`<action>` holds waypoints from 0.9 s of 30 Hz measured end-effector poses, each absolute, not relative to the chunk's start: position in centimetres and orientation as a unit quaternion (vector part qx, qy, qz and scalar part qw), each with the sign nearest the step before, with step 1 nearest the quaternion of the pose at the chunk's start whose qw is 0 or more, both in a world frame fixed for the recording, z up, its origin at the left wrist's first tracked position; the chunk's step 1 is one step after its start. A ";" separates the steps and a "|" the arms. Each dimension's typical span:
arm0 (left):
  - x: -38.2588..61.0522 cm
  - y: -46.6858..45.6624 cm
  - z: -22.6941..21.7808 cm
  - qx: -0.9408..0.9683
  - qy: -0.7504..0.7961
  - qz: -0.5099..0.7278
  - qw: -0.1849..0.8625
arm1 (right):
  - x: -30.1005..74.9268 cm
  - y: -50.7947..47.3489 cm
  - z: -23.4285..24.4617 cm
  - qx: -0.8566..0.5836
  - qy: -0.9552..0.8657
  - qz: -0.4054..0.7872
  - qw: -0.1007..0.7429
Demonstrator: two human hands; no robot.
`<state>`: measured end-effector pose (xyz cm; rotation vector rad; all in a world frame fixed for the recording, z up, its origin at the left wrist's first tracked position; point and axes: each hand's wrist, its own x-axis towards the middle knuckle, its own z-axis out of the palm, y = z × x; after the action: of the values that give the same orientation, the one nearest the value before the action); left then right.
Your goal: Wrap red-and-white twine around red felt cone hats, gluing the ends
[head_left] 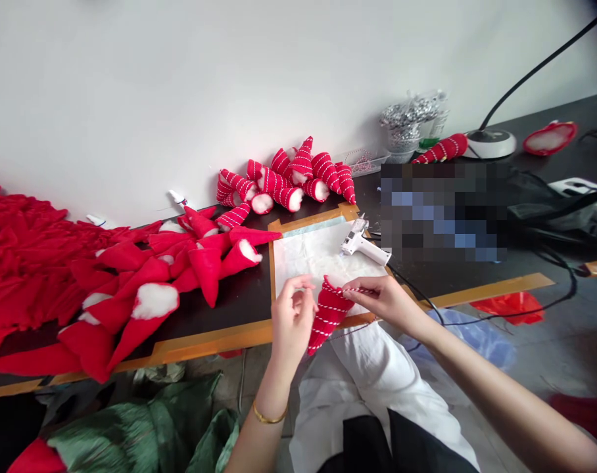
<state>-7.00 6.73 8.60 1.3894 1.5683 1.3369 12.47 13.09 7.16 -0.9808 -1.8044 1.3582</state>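
1. Bare forearms [500, 387] reach in from the near side; a gold bangle [269, 414] circles the left wrist; white trousers [372, 387] lie below the hands, and a green woven sack [131, 420] lies on the floor to the near left;
2. right hand [382, 302] has thumb and fingers pinched together on the top rim of a striped red cone [329, 315]; left hand [291, 322] curls at the cone's left side, its fingers too close to tell whether they grip; both hands stay apart, with the cone between them;
3. that cone hangs tip down, just over the orange-taped near edge of a black workbench [239, 309];
4. a white hot glue gun [365, 243] lies on a sheet of white paper [308, 256], just far of the hands;
5. stuffed red felt cones [150, 302] lie to the left, against a heap of red fabric [22, 263]; white-striped red cones [283, 177] are piled by the far wall;
6. silver tinsel [407, 118] sits far right of them, beside a round white lamp base [490, 143]; a pixelated patch [441, 210] hides the bench to the right.
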 end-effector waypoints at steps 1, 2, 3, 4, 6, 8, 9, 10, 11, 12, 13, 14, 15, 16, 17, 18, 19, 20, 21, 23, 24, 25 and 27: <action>-7.2 6.6 8.3 0.526 0.613 0.522 0.275 | 12.5 13.2 7.1 -0.379 -0.688 0.521 0.334; -7.3 6.4 8.0 0.531 0.628 0.522 0.229 | 12.5 13.3 7.0 -0.381 -0.686 0.522 0.335; -7.3 6.1 7.6 0.543 0.639 0.510 0.188 | 12.6 13.4 6.9 -0.383 -0.684 0.523 0.335; -7.2 5.7 7.2 0.562 0.647 0.490 0.157 | 12.6 13.5 6.9 -0.384 -0.683 0.523 0.335; -6.8 5.0 6.1 0.601 0.653 0.446 0.117 | 12.7 13.6 6.9 -0.385 -0.681 0.525 0.334; -6.3 4.4 5.1 0.622 0.651 0.423 0.101 | 12.8 13.7 7.0 -0.388 -0.679 0.527 0.332; -6.0 4.2 4.6 0.625 0.651 0.419 0.100 | 12.8 13.7 7.1 -0.389 -0.678 0.527 0.332; -5.8 4.1 4.3 0.625 0.650 0.420 0.104 | 12.9 13.7 7.2 -0.392 -0.678 0.526 0.331; -5.6 4.0 4.0 0.624 0.648 0.421 0.113 | 12.9 13.6 7.2 -0.395 -0.677 0.525 0.332; -5.4 4.1 3.8 0.623 0.646 0.423 0.125 | 13.0 13.6 7.2 -0.397 -0.676 0.524 0.334; -5.3 4.2 3.7 0.622 0.644 0.423 0.139 | 13.0 13.6 7.2 -0.398 -0.674 0.524 0.336; -5.3 4.3 3.7 0.620 0.643 0.423 0.153 | 13.0 13.6 7.2 -0.399 -0.672 0.525 0.339; -5.2 4.4 3.7 0.619 0.641 0.423 0.164 | 13.1 13.6 7.1 -0.398 -0.671 0.525 0.341; -5.2 4.5 3.7 0.619 0.639 0.423 0.171 | 13.1 13.6 7.1 -0.397 -0.670 0.525 0.343; -5.3 4.6 3.8 0.622 0.635 0.424 0.174 | 13.1 13.7 7.0 -0.396 -0.671 0.523 0.346; -5.3 4.7 3.9 0.628 0.628 0.425 0.175 | 13.1 13.7 7.0 -0.396 -0.672 0.521 0.347; -5.4 4.8 4.0 0.635 0.621 0.426 0.173 | 13.1 13.7 6.9 -0.395 -0.674 0.519 0.347; -5.5 4.9 4.2 0.639 0.617 0.429 0.164 | 13.2 13.8 6.9 -0.394 -0.675 0.518 0.347; -5.6 4.9 4.4 0.638 0.618 0.434 0.151 | 13.2 13.8 6.8 -0.393 -0.676 0.518 0.347; -5.6 4.9 5.1 0.621 0.629 0.448 0.134 | 13.1 13.7 6.9 -0.391 -0.677 0.521 0.343; -5.6 4.9 5.6 0.611 0.632 0.453 0.149 | 13.1 13.7 6.9 -0.391 -0.677 0.522 0.342; -5.4 5.0 6.0 0.603 0.628 0.456 0.184 | 13.0 13.6 7.0 -0.390 -0.678 0.522 0.340; -5.0 5.2 6.9 0.599 0.595 0.450 0.291 | 12.9 13.4 7.2 -0.387 -0.681 0.523 0.336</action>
<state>-5.02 5.21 6.94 1.5976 1.5871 1.2001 12.90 13.36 7.15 -1.0099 -1.7749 1.3647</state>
